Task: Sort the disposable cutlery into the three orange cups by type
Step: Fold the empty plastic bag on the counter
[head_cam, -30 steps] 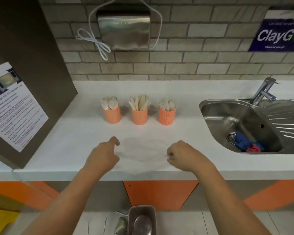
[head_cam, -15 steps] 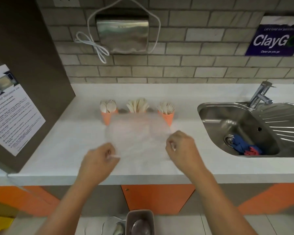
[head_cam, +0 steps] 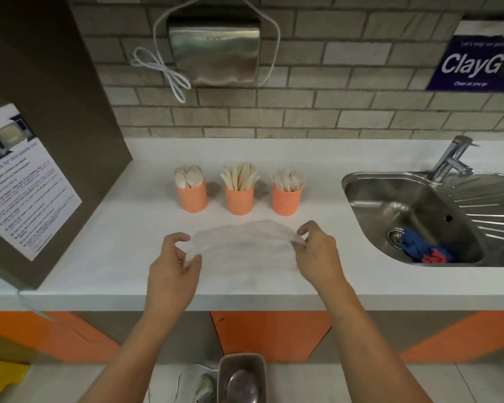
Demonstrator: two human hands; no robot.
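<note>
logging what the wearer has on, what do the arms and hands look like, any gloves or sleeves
No gloves: the left hand and right hand are bare. The left forearm and right forearm are bare too, with no sleeve, watch or bracelet in view down to the frame edge.

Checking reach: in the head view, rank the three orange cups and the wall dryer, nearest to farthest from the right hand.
1. Fork cup, right end.
2. Flat-stick cup, middle.
3. Spoon cup, left end.
4. Wall dryer, high behind.
</note>
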